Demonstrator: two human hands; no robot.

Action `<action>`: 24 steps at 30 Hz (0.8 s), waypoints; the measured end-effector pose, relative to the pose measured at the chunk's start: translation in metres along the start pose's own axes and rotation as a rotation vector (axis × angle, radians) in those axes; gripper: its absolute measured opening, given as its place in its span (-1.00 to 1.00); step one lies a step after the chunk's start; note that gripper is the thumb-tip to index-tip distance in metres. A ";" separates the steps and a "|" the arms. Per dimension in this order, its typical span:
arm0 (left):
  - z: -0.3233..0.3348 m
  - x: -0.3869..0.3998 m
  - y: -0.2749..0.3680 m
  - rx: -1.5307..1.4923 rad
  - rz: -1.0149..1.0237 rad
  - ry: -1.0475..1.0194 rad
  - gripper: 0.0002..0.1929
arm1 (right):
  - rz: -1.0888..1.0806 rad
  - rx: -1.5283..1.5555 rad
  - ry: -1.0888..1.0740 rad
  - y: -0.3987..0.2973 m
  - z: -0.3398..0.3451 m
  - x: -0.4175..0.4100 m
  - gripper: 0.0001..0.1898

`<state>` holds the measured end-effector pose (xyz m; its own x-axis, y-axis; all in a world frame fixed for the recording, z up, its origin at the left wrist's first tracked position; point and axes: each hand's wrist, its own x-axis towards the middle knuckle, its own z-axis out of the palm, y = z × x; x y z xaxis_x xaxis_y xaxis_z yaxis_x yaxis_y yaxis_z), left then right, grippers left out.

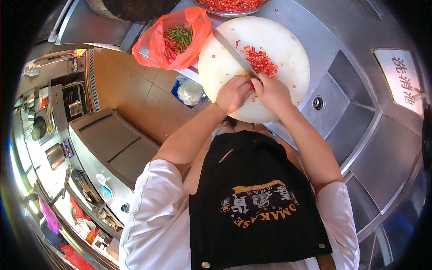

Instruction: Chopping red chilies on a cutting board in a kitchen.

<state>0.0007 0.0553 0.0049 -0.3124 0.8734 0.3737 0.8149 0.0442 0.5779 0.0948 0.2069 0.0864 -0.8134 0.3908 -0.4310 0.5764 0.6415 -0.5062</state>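
My right hand [274, 93] grips the handle end of a kitchen knife [234, 54]. Its long blade slants up and left across a round white cutting board [287, 40]. Beside it, my left hand [233, 94] rests on the board with curled fingers, close to the blade's heel. A bit of red chilli shows at those fingertips; the rest is hidden by the fingers. Just right of the blade lies a heap of chopped red chillies [261, 62], with loose rings scattered over the board. A red plastic bag [141, 50] at the board's left holds whole chillies [179, 40] with green stems.
A metal bowl [233, 14] of chopped chillies stands beyond the board. To the right is a stainless steel sink [332, 98] with a drain. A blue container with a plastic-wrapped pale item [189, 92] sits low at left, above the tiled floor [135, 81]. A steel counter [101, 162] stands further left.
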 end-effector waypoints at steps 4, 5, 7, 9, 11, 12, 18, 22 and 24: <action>0.003 -0.008 -0.002 0.012 -0.025 0.060 -0.82 | -0.053 -0.020 0.012 0.028 -0.004 -0.063 -0.68; 0.002 -0.007 -0.003 0.000 -0.021 0.059 -0.83 | -0.027 -0.015 -0.029 0.033 -0.008 -0.077 -0.67; 0.003 -0.007 -0.003 -0.020 -0.014 0.052 -0.83 | 0.011 -0.008 -0.069 0.037 -0.010 -0.088 -0.67; 0.001 -0.007 -0.005 -0.001 0.012 0.051 -0.84 | 0.045 -0.015 -0.111 0.039 -0.008 -0.092 -0.67; 0.000 -0.005 -0.004 -0.014 0.006 0.050 -0.84 | 0.040 -0.020 -0.111 0.037 -0.004 -0.081 -0.67; -0.002 -0.006 -0.003 -0.020 0.000 0.050 -0.85 | 0.027 -0.024 -0.110 0.033 0.000 -0.073 -0.67; 0.001 0.002 -0.004 -0.056 0.036 0.031 -0.83 | 0.043 0.079 -0.058 0.008 0.020 0.006 -0.61; 0.000 -0.005 -0.005 -0.041 0.017 -0.040 -0.82 | -0.002 0.044 -0.035 -0.001 0.010 0.030 -0.58; 0.002 -0.010 -0.007 -0.063 -0.003 -0.054 -0.81 | -0.023 0.124 0.023 0.009 0.001 0.013 -0.58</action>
<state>-0.0011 0.0477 -0.0042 -0.2867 0.8983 0.3331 0.7814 0.0181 0.6238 0.0891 0.2166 0.0753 -0.8273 0.3930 -0.4014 0.5616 0.5643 -0.6051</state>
